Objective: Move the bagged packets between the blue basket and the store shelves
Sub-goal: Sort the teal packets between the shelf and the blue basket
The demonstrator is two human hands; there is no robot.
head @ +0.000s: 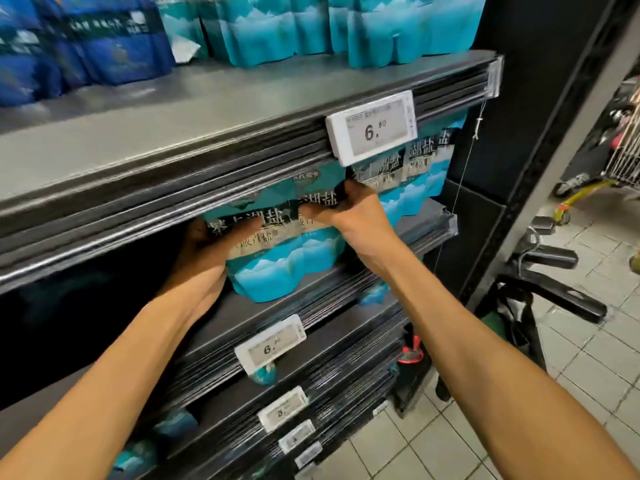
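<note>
Both bare arms reach forward into the second dark metal shelf of a store rack, where a cluster of teal plastic packets printed with white mountains and dark label bands stands upright at the shelf's front edge. The left hand is cupped against the left side of the cluster, thumb laid across the dark label and the fingers wrapped behind, out of sight. The right hand grips the top right of the same packets, fingers curled over the dark band.

Further teal packets of the same kind stand just beside, toward the right end of that shelf, partly hidden by a white electronic price tag reading 6.80 clipped to the front lip of the grey shelf above. On that upper shelf, more teal bags line the back right, and dark blue bags fill the back left corner.

Lower shelf edges carry smaller white price tags (their figures are mostly blurred). At the right, over pale floor tiles, stand a black handle and part of a wire trolley with a yellow frame.
</note>
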